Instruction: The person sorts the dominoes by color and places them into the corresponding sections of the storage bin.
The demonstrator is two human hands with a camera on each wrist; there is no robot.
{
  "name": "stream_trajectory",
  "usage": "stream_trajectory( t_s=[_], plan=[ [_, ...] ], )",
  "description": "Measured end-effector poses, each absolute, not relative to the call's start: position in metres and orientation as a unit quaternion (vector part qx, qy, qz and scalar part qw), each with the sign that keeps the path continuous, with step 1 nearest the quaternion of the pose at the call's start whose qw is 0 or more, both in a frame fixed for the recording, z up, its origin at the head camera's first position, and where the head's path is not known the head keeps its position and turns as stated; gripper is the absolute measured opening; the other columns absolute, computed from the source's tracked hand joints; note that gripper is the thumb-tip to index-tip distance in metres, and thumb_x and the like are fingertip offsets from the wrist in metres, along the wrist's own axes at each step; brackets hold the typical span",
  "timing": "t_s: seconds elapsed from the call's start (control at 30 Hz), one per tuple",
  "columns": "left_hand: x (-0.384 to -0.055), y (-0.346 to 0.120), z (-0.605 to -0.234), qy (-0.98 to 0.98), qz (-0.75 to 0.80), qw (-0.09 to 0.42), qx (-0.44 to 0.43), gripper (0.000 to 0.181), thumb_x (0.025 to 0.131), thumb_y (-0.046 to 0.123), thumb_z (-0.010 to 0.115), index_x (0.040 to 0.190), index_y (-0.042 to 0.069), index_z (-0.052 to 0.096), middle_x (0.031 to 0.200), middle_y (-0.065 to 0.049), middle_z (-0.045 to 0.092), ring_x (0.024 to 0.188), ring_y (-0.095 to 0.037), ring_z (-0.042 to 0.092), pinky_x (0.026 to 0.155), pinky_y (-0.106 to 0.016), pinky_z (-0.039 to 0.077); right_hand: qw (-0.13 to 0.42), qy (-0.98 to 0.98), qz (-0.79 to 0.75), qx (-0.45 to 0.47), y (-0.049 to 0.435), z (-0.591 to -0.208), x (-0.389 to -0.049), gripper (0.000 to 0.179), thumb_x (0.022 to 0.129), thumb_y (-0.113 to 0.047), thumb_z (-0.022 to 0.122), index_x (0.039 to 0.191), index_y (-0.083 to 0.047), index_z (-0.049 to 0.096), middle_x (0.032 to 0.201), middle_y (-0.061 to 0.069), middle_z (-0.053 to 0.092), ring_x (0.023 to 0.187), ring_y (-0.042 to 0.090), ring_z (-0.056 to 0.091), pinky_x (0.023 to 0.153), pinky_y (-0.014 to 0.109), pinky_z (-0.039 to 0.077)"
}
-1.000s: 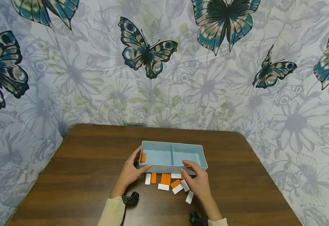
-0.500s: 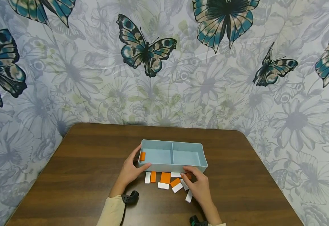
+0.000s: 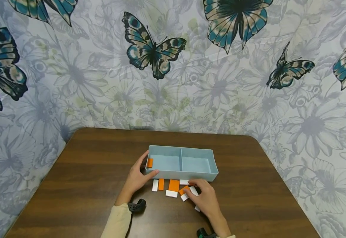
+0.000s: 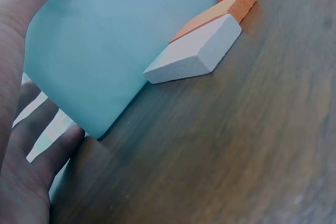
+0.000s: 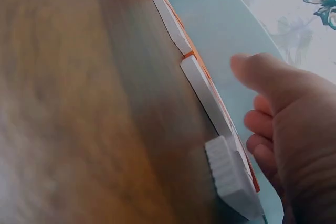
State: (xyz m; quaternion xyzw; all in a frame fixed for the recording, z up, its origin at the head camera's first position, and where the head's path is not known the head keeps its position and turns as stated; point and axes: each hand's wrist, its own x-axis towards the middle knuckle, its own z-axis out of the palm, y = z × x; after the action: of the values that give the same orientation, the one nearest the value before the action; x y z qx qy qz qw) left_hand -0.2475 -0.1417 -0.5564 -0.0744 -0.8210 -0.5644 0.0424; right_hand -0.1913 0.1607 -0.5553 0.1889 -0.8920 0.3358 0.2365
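Observation:
A light blue two-compartment box (image 3: pixel 177 175) stands on the wooden table. At its left end my left hand (image 3: pixel 135 178) grips it, thumb on the front rim and fingers along the side wall. One orange block (image 3: pixel 150 162) lies inside the left compartment. My right hand (image 3: pixel 205 196) is over the loose blocks in front of the box, partly hiding some. In the right wrist view its thumb (image 5: pixel 262 72) reaches out straight above loosely bent fingers, and nothing shows between them. Near the hand are an orange block (image 3: pixel 184 189) and a white block (image 3: pixel 194 190).
Left of these, along the box's front wall, lie a white block (image 3: pixel 155 185), an orange block (image 3: pixel 161 184) and a larger orange piece (image 3: pixel 174 185) with a white block (image 3: pixel 171 194) before it. The table (image 3: pixel 101 155) backs onto a butterfly-print cloth (image 3: pixel 220 96).
My right hand has come down from the box's front rim and slid slightly left over the blocks. The left hand keeps its grip on the box.

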Motion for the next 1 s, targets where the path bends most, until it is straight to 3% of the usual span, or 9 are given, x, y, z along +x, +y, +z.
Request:
stream_trajectory(
  t_s=[0.47, 1.0],
  plan=[
    [-0.248, -0.142, -0.556, -0.826, -0.558, 0.039, -0.071, 0.093, 0.085, 0.044, 0.084, 0.162, 0.033, 0.032, 0.162, -0.011, 0.041, 0.131, -0.037, 0.056, 0.109, -0.058, 0.045, 0.209, -0.908, 0.307, 0.192, 0.158, -0.558, -0.188, 0.034, 0.072, -0.032, 0.096, 0.099, -0.019, 0.078, 0.096, -0.010, 0.074, 0.094, 0.009, 0.060, 0.080, 0.029, 0.055],
    [-0.247, -0.141, -0.556, -0.831, -0.551, 0.034, -0.066, 0.093, 0.085, 0.045, 0.084, 0.161, 0.035, 0.032, 0.163, -0.010, 0.039, 0.131, -0.037, 0.055, 0.110, -0.060, 0.043, 0.191, -0.910, 0.299, 0.212, 0.150, -0.556, -0.184, 0.041, 0.073, -0.035, 0.095, 0.104, -0.016, 0.077, 0.101, -0.006, 0.076, 0.101, 0.014, 0.057, 0.089, 0.034, 0.052]
  ],
)
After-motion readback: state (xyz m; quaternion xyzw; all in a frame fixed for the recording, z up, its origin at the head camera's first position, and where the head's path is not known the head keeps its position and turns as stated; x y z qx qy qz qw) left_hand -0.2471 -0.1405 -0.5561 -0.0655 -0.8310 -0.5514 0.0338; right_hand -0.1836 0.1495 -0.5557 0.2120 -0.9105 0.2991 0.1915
